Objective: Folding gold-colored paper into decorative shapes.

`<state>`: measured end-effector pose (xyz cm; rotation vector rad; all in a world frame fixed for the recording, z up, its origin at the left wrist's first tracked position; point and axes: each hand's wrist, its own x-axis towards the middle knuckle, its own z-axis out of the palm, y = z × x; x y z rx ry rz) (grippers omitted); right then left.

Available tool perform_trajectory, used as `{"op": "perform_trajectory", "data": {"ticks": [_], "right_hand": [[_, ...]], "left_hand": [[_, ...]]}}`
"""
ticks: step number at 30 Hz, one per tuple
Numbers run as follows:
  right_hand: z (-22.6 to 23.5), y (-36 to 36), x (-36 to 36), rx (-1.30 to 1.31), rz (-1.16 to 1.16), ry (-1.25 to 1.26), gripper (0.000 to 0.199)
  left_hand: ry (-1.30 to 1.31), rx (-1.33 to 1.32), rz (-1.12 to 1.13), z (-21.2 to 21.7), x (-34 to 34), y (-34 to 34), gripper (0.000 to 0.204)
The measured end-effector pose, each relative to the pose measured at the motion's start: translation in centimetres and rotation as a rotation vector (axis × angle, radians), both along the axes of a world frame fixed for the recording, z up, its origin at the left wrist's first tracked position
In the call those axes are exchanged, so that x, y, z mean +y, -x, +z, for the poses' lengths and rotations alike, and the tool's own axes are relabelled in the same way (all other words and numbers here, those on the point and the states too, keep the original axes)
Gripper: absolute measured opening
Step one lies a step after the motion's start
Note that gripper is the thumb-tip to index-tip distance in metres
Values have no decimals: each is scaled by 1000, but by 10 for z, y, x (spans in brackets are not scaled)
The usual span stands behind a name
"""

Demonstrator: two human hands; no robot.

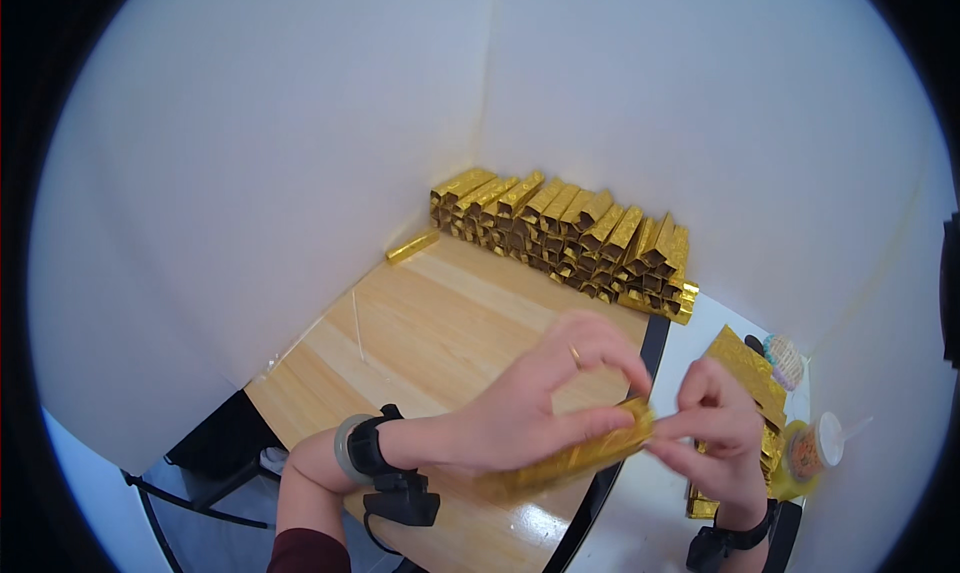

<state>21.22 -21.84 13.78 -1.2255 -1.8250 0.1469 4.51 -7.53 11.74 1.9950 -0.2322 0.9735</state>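
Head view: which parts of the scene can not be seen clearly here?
- Gold box held by the left hand and right hand: blurred, and its right end is covered by fingers.
- Flat gold sheets: lower part hidden behind the right hand.
- Stack of gold boxes by the wall: too small to count.
- Cup: its contents are too small to tell.
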Motion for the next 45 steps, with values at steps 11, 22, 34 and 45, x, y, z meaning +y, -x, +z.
{"op": "perform_trajectory", "data": {"ticks": [11, 22, 34, 45], "right_hand": [[-15, -32, 9, 483, -384, -430, 5], [-21, -29, 13, 537, -408, -427, 8], [-20, -26, 11, 386, -258, -366, 7], [-17, -25, 9, 306, -235, -289, 9]], "left_hand": [[555, -320, 135, -13, 12, -6, 23], [227, -193, 358, -16, 14, -4, 32], [275, -235, 340, 3, 22, 10, 24], [204, -235, 351, 9, 22, 15, 30]]}}
